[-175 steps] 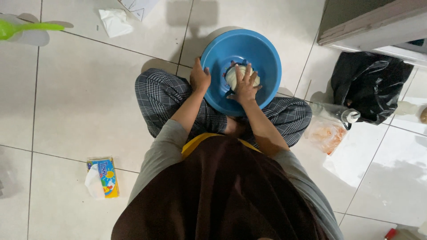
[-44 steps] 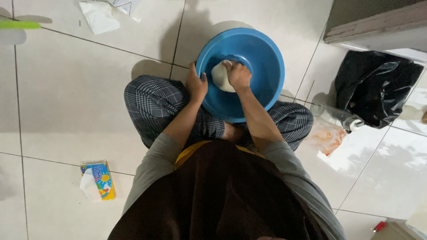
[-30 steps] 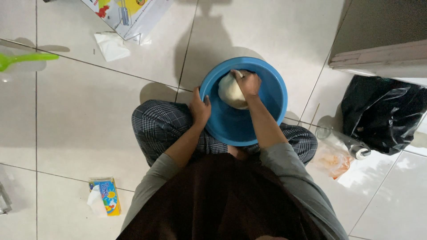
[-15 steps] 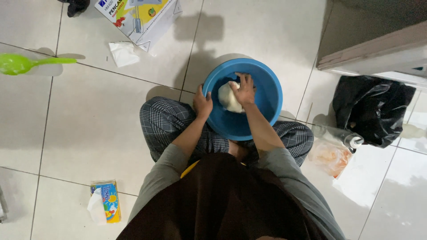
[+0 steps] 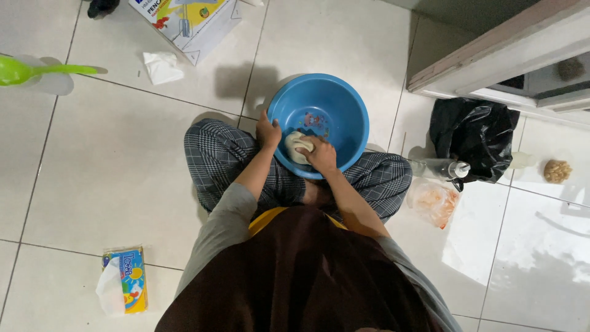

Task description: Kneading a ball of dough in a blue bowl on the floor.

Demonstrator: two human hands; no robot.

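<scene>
We look straight down on a white tiled floor (image 5: pixel 98 166), the largest surface in view, on which a person sits cross-legged in grey checked trousers (image 5: pixel 221 157) and a grey long-sleeved top under a dark brown cloth (image 5: pixel 295 276).

Between the knees stands a round blue basin (image 5: pixel 335 104), its near rim resting over the crossed legs. To its right we see a crumpled black plastic bag (image 5: pixel 473 135) against the foot of a white cabinet (image 5: pixel 491 55), with a clear plastic bottle (image 5: pixel 439 167) lying just beside the bag and a thin clear bag with orange contents (image 5: pixel 433 200) below it. At the top edge lies a printed cardboard box (image 5: pixel 190 21), and near it a crumpled white tissue (image 5: pixel 161 66). A green plastic scoop (image 5: pixel 24 69) enters from the left edge. At lower left is a colourful tissue pack (image 5: pixel 126 288), a sheet drawn out of its side.

Inside the basin, against its near-left wall, lies a pale lump of dough (image 5: pixel 296 147). The right hand (image 5: pixel 319 154) is clenched down on the dough, knuckles uppermost. The left hand (image 5: pixel 268 132) grips the basin's near-left rim, fingers curled over the edge, just beside the dough.
</scene>
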